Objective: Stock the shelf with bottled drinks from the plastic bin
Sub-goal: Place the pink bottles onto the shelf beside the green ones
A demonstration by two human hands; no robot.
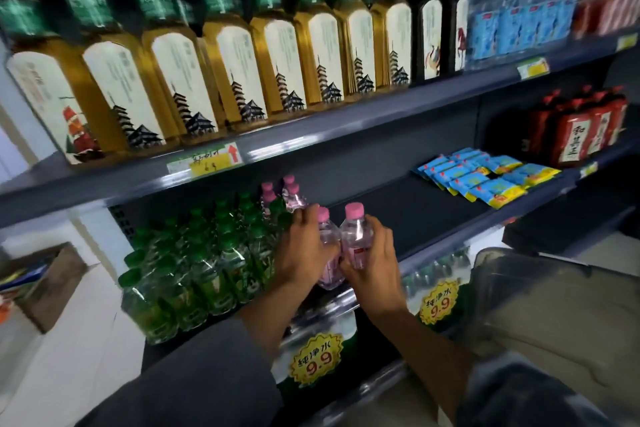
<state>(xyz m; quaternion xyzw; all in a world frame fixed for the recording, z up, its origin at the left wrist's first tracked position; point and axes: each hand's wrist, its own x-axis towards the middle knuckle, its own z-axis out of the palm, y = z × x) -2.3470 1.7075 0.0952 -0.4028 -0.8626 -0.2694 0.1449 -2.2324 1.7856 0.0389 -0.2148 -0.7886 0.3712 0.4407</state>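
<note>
Middle shelf [415, 204], left to right. Green-capped bottles [194, 263] fill the 9 o'clock side in rows. Just beside them, toward 3 o'clock, the left hand [304, 253] grips a pink-capped bottle [327, 246] standing at the shelf front, fingers curled round its body. The right hand [370, 253] grips a second pink-capped bottle [355, 236], upright, touching the first. More pink-capped bottles [289, 192] stand behind, at 12 o'clock from the hands. The plastic bin [554, 288] sits at 4 o'clock, contents unclear.
</note>
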